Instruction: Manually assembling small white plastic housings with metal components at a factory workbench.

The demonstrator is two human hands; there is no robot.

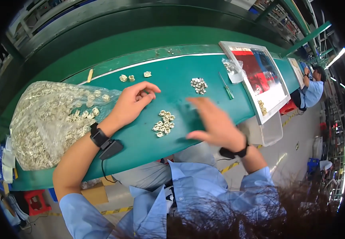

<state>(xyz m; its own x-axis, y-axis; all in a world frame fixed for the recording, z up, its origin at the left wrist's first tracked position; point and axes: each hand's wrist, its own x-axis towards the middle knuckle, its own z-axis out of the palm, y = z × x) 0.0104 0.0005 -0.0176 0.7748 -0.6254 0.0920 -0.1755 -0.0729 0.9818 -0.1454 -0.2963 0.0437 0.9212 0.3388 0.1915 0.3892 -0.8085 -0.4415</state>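
On the green table, my left hand [132, 102] rests with loosely curled fingers, the index finger stretched ahead of the others. Nothing shows in its grasp. Just right of it lies a pile of small cream-coloured ring-like parts [164, 123]. My right hand [218, 123] is beyond that pile, smeared by motion. Its thumb is spread away from the fingers, and I see nothing in it. Past its fingertips sits a heap of small shiny metal parts [198, 85]. Several more cream parts [147, 74] lie ahead of my left hand.
A big clear plastic bag [41, 123] full of cream parts fills the table's left end. Right of the metal heap are a green-handled screwdriver [229, 92], a small plastic bag [234, 71] and a framed board [278, 85]. A co-worker [314, 87] sits far right.
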